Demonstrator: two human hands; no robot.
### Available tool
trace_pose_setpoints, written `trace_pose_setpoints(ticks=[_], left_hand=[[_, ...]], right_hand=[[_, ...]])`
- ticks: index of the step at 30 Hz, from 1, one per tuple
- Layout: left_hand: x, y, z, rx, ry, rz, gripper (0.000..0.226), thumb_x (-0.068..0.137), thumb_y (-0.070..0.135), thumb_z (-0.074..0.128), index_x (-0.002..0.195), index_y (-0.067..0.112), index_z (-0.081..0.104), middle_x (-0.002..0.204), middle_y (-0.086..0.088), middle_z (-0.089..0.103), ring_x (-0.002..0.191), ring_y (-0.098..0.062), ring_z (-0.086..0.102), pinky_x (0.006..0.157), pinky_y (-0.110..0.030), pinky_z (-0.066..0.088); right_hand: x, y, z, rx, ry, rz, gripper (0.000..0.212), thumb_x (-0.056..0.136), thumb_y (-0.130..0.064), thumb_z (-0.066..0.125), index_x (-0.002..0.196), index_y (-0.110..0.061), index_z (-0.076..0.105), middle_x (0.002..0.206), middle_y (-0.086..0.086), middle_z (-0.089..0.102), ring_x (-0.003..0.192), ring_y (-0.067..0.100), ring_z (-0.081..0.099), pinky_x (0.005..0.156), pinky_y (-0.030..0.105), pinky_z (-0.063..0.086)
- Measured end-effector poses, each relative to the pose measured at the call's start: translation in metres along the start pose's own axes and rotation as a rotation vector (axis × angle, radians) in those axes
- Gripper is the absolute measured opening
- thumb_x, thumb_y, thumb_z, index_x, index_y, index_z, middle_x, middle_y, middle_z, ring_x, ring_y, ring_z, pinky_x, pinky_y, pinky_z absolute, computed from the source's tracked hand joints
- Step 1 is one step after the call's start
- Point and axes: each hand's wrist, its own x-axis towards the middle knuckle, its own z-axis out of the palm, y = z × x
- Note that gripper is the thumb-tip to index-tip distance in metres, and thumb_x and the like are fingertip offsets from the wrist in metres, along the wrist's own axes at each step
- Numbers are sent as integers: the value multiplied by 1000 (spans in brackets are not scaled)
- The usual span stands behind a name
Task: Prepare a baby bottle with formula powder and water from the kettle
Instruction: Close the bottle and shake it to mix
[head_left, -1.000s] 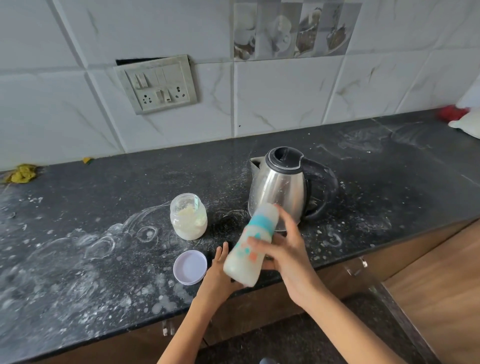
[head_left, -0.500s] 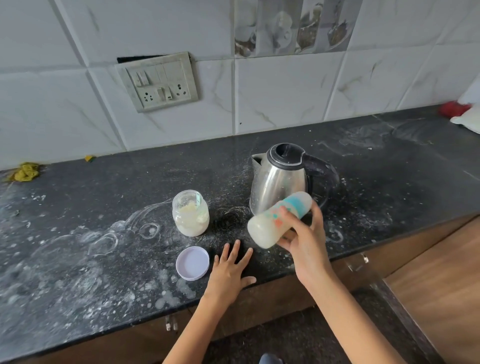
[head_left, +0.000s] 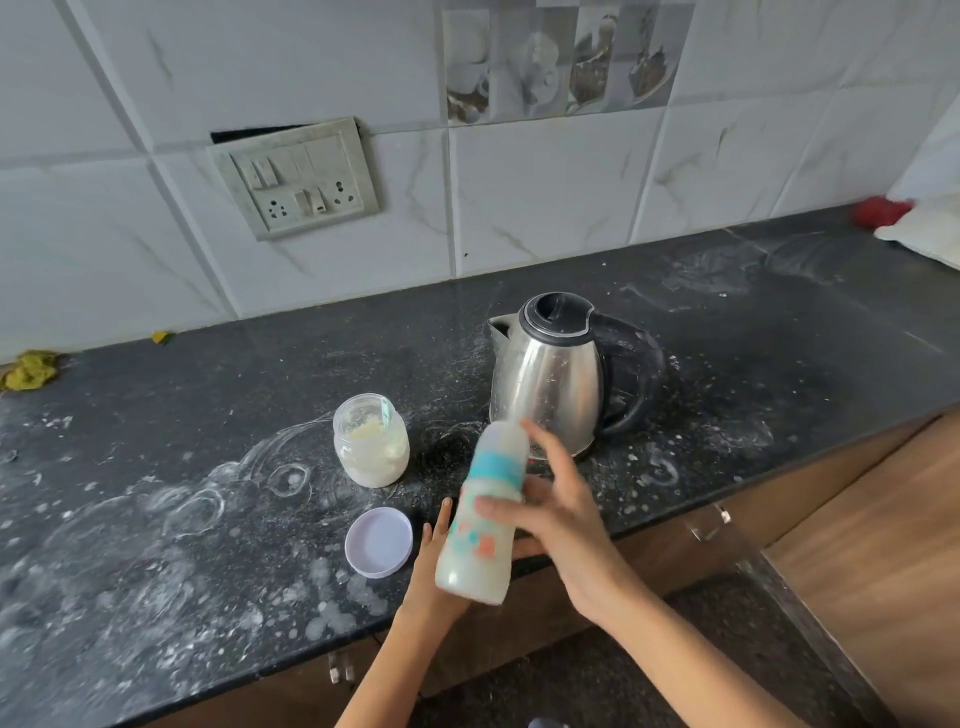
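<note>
Bottle (head_left: 480, 512) held tilted over worktop (head_left: 156, 545) front edge, in front of kettle (head_left: 556, 379). Right hand (head_left: 558, 525) grips its middle. Left hand (head_left: 434, 566) lies flat at the edge, fingers straight, beside lid (head_left: 378, 542). Jar (head_left: 371, 447) stands behind lid.

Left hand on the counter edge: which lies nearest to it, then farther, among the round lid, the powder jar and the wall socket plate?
From the left hand:
1. Round lid, right beside it on the counter, to its left.
2. Powder jar, open, farther back and left.
3. Wall socket plate, up on the tiled wall, farthest.
</note>
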Motion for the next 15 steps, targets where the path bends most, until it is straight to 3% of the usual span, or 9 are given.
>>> trace_pose_setpoints(ticks=[2,3,6,7,11,13,15], left_hand=[[-3,-1,0,-78,19,21,87,79,56,65,147,11,33,156,-11,30,146,-27,25,120,-44,21],[0,-1,0,-18,38,36,84,81,56,63,147,15,33,157,-10,29,146,-29,23,120,-47,19],[6,3,-5,251,28,91,72,94,52,46,153,31,11,163,-4,-4,150,-30,-4,120,-50,8],[9,2,-4,220,27,101,72,95,50,46,153,31,8,162,-3,-6,150,-29,-6,120,-50,7],[3,1,1,-132,103,47,71,93,30,60,151,16,21,160,-2,15,150,-23,11,121,-42,13],[3,4,-2,-101,99,61,71,91,34,61,150,19,24,160,-3,17,150,-26,11,120,-46,15],[4,6,-6,153,55,103,72,93,47,52,152,27,16,163,-2,2,150,-29,0,121,-51,12]], right_hand=[[0,-1,0,7,4,0,89,56,-16,92,129,-46,51,106,8,74,99,27,72,69,42,60],[5,-5,-4,76,83,-44,84,60,-13,91,130,-41,52,108,10,73,98,28,72,67,41,60],[16,-21,-13,283,318,-164,66,76,-12,78,133,-32,49,113,7,70,99,26,72,67,43,61],[16,-20,-12,260,289,-165,67,76,-14,79,133,-32,48,111,5,71,99,25,72,67,42,61],[1,-1,3,14,-10,39,83,57,-22,91,127,-44,53,106,9,74,97,27,73,69,39,59],[6,-4,-3,65,65,-16,80,59,-18,90,127,-39,54,109,11,73,97,30,73,67,40,59],[12,-19,-12,252,237,-110,75,65,-16,86,130,-33,53,115,9,70,98,30,72,65,42,60]])
